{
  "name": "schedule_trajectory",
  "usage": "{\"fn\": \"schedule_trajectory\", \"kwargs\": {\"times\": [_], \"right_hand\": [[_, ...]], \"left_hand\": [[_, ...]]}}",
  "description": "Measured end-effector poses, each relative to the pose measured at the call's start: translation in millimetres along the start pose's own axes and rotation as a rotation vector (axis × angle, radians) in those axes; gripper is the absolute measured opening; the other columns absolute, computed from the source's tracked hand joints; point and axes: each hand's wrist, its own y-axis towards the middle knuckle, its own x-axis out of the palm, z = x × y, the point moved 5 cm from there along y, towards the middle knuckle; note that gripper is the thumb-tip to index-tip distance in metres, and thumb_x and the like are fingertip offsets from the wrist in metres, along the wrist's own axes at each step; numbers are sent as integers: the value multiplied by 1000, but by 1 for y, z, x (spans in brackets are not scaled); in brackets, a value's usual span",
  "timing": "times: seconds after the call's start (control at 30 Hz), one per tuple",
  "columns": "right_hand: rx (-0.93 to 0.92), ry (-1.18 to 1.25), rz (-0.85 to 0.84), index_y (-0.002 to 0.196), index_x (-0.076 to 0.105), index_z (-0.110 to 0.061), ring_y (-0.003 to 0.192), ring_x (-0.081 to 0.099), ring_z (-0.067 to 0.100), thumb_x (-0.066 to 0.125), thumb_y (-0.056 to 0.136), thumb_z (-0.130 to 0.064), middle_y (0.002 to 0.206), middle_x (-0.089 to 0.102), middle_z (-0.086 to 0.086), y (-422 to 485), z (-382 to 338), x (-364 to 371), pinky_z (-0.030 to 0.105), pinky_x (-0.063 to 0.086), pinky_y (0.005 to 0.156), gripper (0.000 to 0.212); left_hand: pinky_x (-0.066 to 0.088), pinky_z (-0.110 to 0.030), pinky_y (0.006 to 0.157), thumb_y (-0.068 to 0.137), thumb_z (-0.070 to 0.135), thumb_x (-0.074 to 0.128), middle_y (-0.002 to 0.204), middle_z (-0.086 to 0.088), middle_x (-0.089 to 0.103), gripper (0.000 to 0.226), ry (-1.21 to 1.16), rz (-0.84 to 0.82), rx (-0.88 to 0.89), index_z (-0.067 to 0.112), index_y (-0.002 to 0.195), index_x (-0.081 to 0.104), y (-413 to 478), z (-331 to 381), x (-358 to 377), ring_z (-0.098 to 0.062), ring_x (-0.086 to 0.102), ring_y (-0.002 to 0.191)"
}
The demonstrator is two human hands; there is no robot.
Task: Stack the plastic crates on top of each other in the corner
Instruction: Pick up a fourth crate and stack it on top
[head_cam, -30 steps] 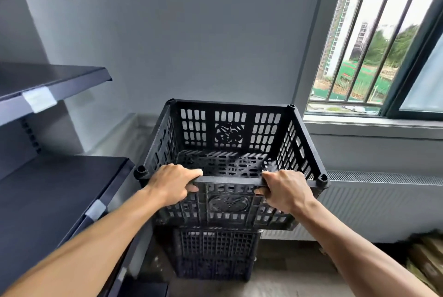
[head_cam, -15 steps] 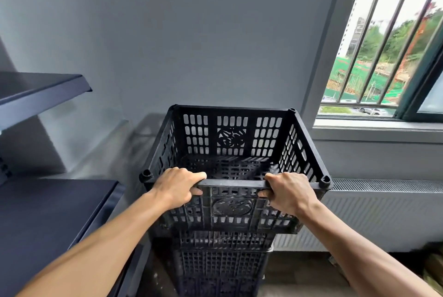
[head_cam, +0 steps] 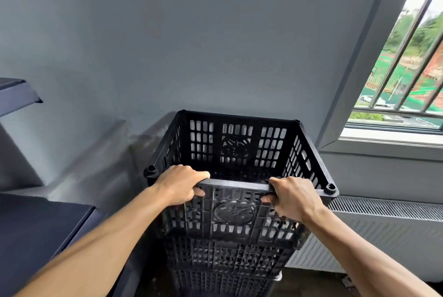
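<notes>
A black perforated plastic crate (head_cam: 237, 148) is held by its near rim in front of me, in the corner between the grey wall and the window. My left hand (head_cam: 181, 184) grips the rim's left part and my right hand (head_cam: 293, 197) grips its right part. Directly beneath it stands a stack of black crates (head_cam: 225, 270), whose upper edge meets the held crate's bottom; I cannot tell whether the held crate rests fully on it. The held crate is empty inside.
Dark shelving (head_cam: 36, 232) stands close on the left, with an upper shelf edge (head_cam: 16, 95) above it. A white radiator (head_cam: 383, 232) runs along the right wall under a barred window (head_cam: 405, 81). The grey wall is just behind the crates.
The crate has moved forward and down over the stack in the corner, and my view has swung closer and left. Both hands keep the same grip on the rim.
</notes>
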Motion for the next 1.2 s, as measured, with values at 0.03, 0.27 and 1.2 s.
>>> {"fn": "schedule_trajectory", "kwargs": {"times": [0.03, 0.27, 1.2], "right_hand": [[-4, 4, -1, 94, 54, -24, 59, 59, 11, 51, 93, -54, 67, 56, -9, 3, 2, 0, 30, 53, 57, 30], [-25, -14, 27, 90, 52, -25, 59, 58, 11, 51, 92, -56, 68, 56, -11, 7, 7, 6, 27, 50, 56, 32], [212, -5, 167, 82, 57, -20, 74, 61, 21, 58, 74, -70, 74, 63, -5, -5, 3, 18, 40, 45, 80, 50]], "left_hand": [[51, -36, 73, 93, 33, 63, 64, 10, 60, 20, 6, -1, 5, 27, 110, 55, 4, -2, 1, -12, 56, 61], [40, -32, 66, 93, 41, 60, 60, 13, 47, 29, 55, 36, 43, 28, 118, 52, 8, -5, 7, -10, 46, 60], [37, -34, 63, 88, 51, 63, 75, 5, 63, 26, 41, 143, 34, 29, 98, 54, 1, -9, 9, -27, 65, 80]]}}
